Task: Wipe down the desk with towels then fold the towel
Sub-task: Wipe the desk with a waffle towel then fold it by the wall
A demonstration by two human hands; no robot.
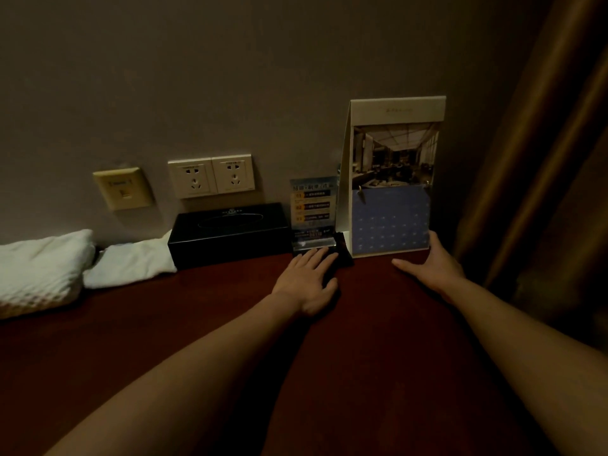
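So neither towel is being held right now: the waffle towel (39,268) is parked at the far left edge of the frame and the smaller towel (131,263) is tucked beside it, one end hidden behind the black tissue box (230,233), both on the desk (362,357) against the wall. The left hand (307,278) is laid flat in the middle of the frame, fingers straight and together, fingertips at the dark base of the little sign (314,209). The right hand (431,264) is spread wide, thumb stuck out, fingers placed against the lower right corner of the calendar (391,179) at right of centre. Nothing is pinched or curled around by either hand. It looks like the stand-up stuff is being handled so the back strip of the desk can be wiped, though that's a guess. Doing it well: the calendar should be slid from its base, not pushed up high, since a tall folded card is easily tipped. The sign should be moved by its base too. The curtain (543,159) hangs close on the right, so the card is better slid toward the centre of the frame.
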